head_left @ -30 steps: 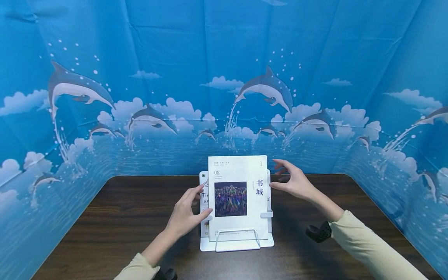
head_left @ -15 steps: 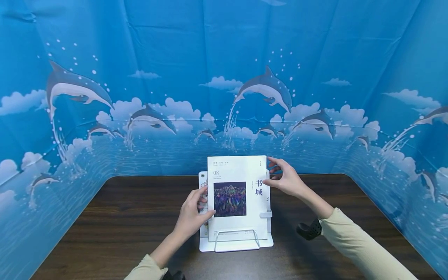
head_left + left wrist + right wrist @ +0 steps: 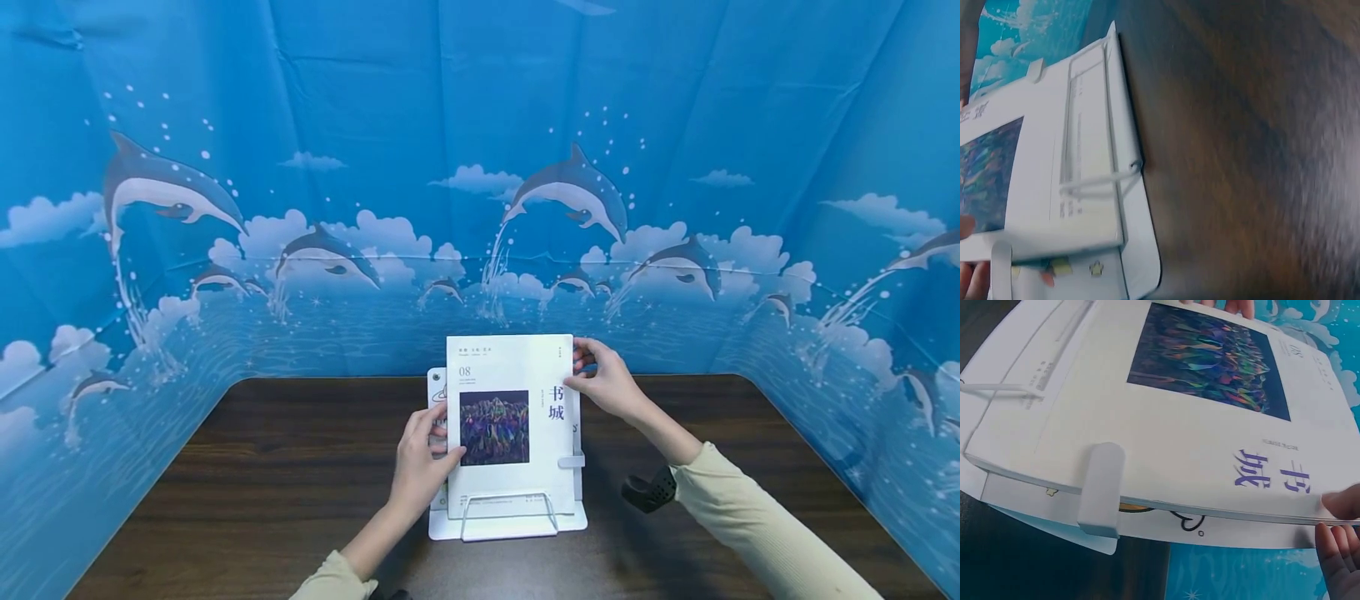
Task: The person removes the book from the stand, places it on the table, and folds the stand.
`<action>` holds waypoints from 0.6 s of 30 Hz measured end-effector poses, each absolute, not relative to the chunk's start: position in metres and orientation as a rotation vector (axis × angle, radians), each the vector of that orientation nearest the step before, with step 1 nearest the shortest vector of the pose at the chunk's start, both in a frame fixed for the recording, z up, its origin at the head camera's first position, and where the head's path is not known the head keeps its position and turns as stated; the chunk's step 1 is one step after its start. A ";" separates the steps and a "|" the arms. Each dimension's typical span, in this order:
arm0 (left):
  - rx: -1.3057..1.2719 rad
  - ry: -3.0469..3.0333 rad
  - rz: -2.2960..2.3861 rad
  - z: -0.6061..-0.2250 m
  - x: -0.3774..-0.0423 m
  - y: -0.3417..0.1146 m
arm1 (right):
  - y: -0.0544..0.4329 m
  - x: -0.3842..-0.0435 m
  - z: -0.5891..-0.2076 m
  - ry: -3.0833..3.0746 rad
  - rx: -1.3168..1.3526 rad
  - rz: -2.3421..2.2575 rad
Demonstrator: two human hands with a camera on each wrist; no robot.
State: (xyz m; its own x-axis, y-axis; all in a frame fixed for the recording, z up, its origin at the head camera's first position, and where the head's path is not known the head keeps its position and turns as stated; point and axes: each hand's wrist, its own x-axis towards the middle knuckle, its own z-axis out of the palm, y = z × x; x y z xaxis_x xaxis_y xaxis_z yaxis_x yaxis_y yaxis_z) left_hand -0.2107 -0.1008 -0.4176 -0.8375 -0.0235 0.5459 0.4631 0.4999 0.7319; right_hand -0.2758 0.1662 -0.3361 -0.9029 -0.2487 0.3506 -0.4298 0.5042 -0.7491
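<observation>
A white paperback book [image 3: 495,425] with a dark colourful picture leans upright on a white book stand [image 3: 572,518] printed with cartoons. My left hand [image 3: 422,460] holds the book's left edge, thumb on the cover and the other fingers at its side. With its thumb in front and fingers behind, my right hand [image 3: 609,385] pinches the upper right edge; the right wrist view shows the thumb [image 3: 1342,503] on the cover. A wire bracket [image 3: 551,507] crosses the book's foot. White side clips, one [image 3: 1102,487] on the right and one [image 3: 1001,269] on the left, overlap its edges.
The stand is on a dark wood-grain table [image 3: 247,492]. Behind and at both sides hangs a blue curtain [image 3: 390,125] printed with dolphins. A black strap piece [image 3: 648,490] hangs at the right wrist.
Both hands have moved inward to the book. The right hand came left from beside it and now grips its edge; the left thumb has come onto the cover. Book and stand stay put.
</observation>
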 end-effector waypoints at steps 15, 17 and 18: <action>-0.129 -2.189 -1.358 -0.415 -0.206 -0.085 | 0.164 -0.270 -0.350 -2.420 0.668 1.295; -0.120 -2.184 -1.361 -0.415 -0.205 -0.085 | 0.163 -0.269 -0.351 -2.413 0.682 1.275; -0.116 -2.182 -1.365 -0.415 -0.206 -0.084 | 0.163 -0.268 -0.352 -2.412 0.685 1.264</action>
